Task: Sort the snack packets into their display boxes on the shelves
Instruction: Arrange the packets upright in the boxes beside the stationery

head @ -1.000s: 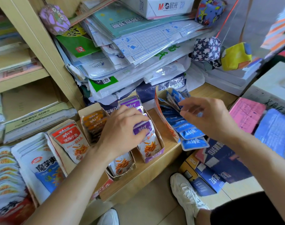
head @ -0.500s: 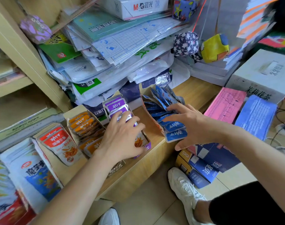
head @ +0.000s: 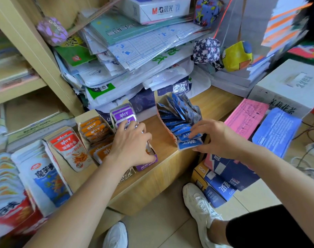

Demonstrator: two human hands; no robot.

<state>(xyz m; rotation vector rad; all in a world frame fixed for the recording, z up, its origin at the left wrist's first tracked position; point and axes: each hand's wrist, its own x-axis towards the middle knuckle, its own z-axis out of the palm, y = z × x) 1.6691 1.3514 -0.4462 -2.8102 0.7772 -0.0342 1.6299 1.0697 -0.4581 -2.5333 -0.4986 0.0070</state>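
On the wooden shelf (head: 163,140) stand open display boxes of snack packets. My left hand (head: 133,142) lies over the purple box (head: 147,164), fingers curled down onto the purple packets (head: 123,114) and hiding most of them. To the right, the blue box (head: 166,127) leans open, with blue packets (head: 179,119) fanned out untidily. My right hand (head: 215,136) holds the front blue packets, fingers on top and thumb beneath. Orange packets (head: 93,127) and red packets (head: 68,144) fill the boxes to the left.
Stacks of paper goods (head: 134,56) pile up behind the boxes. Larger blue-and-white snack bags (head: 43,176) stand at the far left. Pink and blue paper packs (head: 247,117) and a white carton (head: 292,83) lie at the right. Printed cartons (head: 222,179) and my shoes are on the floor.
My right hand has come down from above the blue box to the front blue packets. My left hand has stayed on the purple packets. The view has shifted slightly.
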